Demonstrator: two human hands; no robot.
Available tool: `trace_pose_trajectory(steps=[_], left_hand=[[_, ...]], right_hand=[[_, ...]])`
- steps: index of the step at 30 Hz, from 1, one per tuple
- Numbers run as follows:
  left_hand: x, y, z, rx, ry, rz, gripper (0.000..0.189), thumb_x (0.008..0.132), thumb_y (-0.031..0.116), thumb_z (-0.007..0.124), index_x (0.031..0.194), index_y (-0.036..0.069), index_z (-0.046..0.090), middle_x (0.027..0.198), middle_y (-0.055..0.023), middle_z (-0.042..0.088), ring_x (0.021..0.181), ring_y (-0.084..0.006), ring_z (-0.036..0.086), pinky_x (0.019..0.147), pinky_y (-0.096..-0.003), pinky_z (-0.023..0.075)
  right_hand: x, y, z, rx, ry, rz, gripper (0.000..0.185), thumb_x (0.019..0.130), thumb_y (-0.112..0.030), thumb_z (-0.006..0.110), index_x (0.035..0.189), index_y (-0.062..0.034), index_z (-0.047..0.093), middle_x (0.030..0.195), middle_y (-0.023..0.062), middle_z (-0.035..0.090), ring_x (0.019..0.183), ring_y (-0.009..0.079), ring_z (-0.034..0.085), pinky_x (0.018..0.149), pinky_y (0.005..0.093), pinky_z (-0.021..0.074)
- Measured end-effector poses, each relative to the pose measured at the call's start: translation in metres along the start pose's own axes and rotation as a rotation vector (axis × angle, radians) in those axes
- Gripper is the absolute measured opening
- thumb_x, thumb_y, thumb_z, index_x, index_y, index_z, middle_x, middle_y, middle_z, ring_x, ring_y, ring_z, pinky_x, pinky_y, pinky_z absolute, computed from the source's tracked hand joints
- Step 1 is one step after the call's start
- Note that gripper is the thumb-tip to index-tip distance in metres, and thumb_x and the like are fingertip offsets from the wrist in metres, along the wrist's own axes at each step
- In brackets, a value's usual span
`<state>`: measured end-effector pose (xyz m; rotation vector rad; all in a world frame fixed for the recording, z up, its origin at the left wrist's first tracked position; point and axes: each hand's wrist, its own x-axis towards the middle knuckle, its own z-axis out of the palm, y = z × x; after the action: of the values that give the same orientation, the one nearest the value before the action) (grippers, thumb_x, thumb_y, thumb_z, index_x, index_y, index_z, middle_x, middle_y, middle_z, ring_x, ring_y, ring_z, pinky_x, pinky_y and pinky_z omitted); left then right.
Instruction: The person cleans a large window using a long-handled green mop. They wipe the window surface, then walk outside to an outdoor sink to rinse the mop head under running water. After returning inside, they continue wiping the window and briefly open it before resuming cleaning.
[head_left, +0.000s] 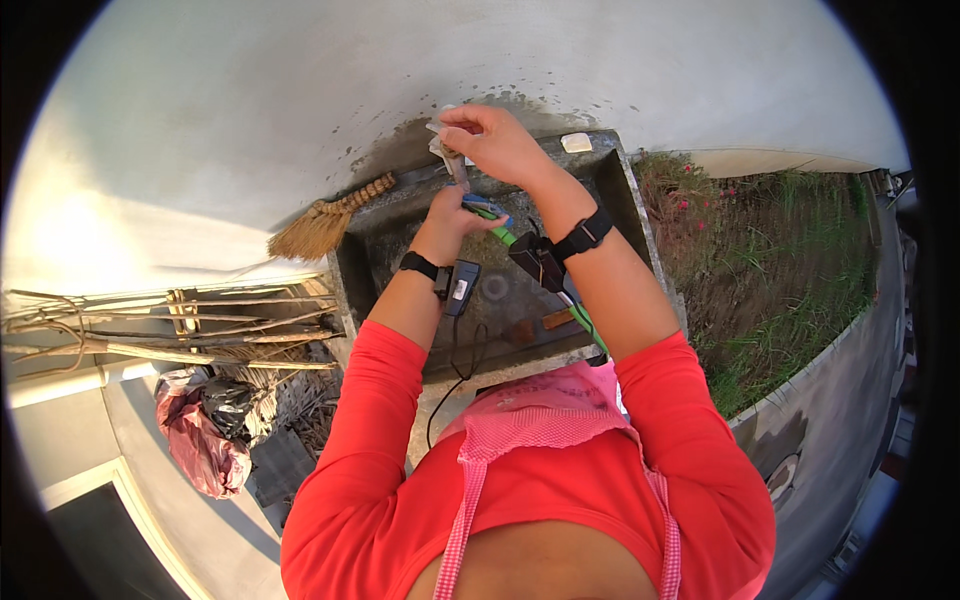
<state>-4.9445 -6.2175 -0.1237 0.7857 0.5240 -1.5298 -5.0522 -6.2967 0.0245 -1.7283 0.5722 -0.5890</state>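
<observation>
A stone or concrete sink (652, 247) stands against the wall before me. My right hand (487, 142) is at the tap (453, 156) above its far edge, with the fingers bent around the tap's top; whitish material hangs about it. Just below, my left hand (454, 214) holds a blue-and-green tool (487, 208) under the spout. A green handle (589, 326) slants down to the right across the sink, partly hidden by my right forearm and a black device on its wrist; whether it belongs to the held tool is unclear.
A straw hand broom (319, 225) lies at the sink's far left corner. A white block (576, 142) rests on the far rim. A brush (521, 330) is near the front wall inside. Wooden sticks (217, 341) and plastic bags (202, 442) are at left, a planted bed (780, 277) at right.
</observation>
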Motion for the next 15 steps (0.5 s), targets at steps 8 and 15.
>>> trace_pose_trajectory(steps=[8, 15], left_hand=[[0.039, 0.005, -0.036, 0.620, -0.303, 0.165, 0.028, 0.089, 0.013, 0.061, 0.112, 0.004, 0.045, 0.107, -0.0084, 0.048, 0.104, -0.0214, 0.047, 0.085, -0.0513, 0.0448], [0.079, 0.018, -0.069, 1.563, -0.577, 0.555, 0.020, 0.095, 0.011, 0.046, 0.114, 0.006, 0.041, 0.119, -0.0115, 0.041, 0.111, -0.0295, 0.040, 0.091, -0.0636, 0.0349]], right_hand=[[0.008, -0.013, 0.009, -0.630, -0.001, -0.365, 0.019, 0.087, -0.015, 0.059, 0.096, 0.0011, 0.063, 0.080, 0.0200, 0.061, 0.079, 0.0387, 0.058, 0.067, 0.0458, 0.0467], [0.004, -0.015, 0.001, -0.628, -0.115, -0.301, 0.017, 0.088, -0.014, 0.056, 0.092, 0.0013, 0.062, 0.087, 0.0205, 0.060, 0.081, 0.0384, 0.058, 0.069, 0.0464, 0.0467]])
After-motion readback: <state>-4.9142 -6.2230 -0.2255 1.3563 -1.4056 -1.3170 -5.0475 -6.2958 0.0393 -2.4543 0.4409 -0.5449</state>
